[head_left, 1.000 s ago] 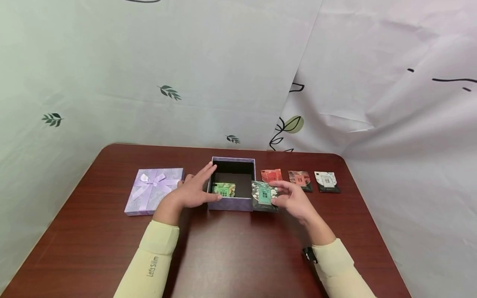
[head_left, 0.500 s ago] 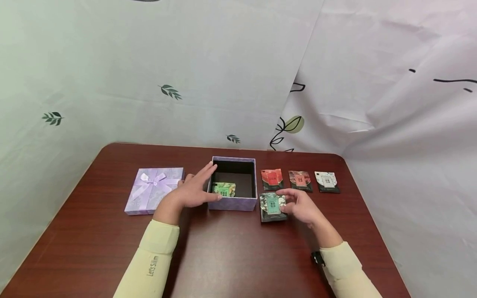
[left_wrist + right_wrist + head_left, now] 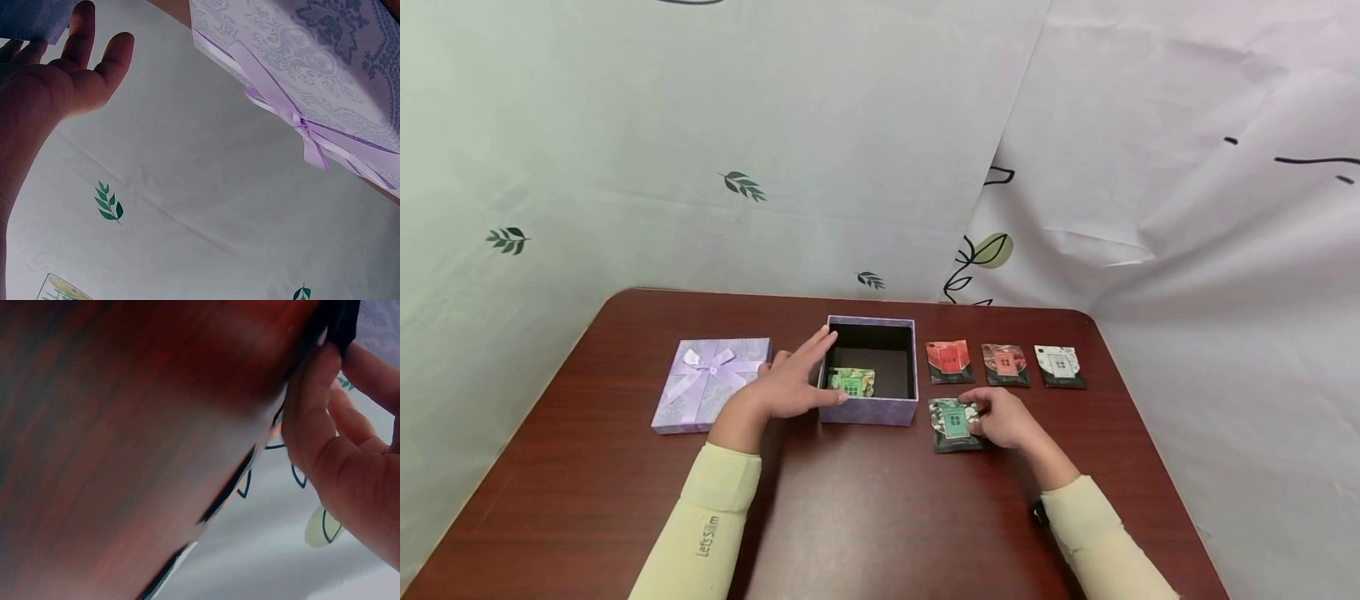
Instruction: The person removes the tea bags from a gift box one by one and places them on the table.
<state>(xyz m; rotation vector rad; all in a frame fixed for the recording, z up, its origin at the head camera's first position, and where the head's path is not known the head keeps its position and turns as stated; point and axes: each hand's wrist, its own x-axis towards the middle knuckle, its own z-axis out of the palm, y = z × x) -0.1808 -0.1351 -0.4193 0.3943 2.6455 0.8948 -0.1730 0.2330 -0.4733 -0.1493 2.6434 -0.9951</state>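
My right hand (image 3: 1003,418) pinches the right edge of a green-and-black tea sachet (image 3: 955,423), low over or on the table just right of the open purple box (image 3: 868,412). In the right wrist view the thumb and a fingertip meet on the dark packet (image 3: 342,326). With fingers and thumb spread, my left hand (image 3: 786,387) rests against the box's left side, its thumb by the front rim. Inside the box, at the front left, lies a light green sachet (image 3: 853,382). The left wrist view shows the same hand (image 3: 69,81) touching the box's wall (image 3: 34,19).
Left of the box sits its lavender lid (image 3: 703,392) with a ribbon bow, near my left forearm. Behind my right hand lie a red sachet (image 3: 949,362), a brownish-red sachet (image 3: 1006,364) and a white-and-black sachet (image 3: 1059,367) in a row. A patterned white sheet (image 3: 850,167) hangs behind the table (image 3: 865,517).
My right hand has moved the green-and-black sachet away from the box's front right corner, rightward and toward me, down in front of the red sachet. The left hand has stayed put.
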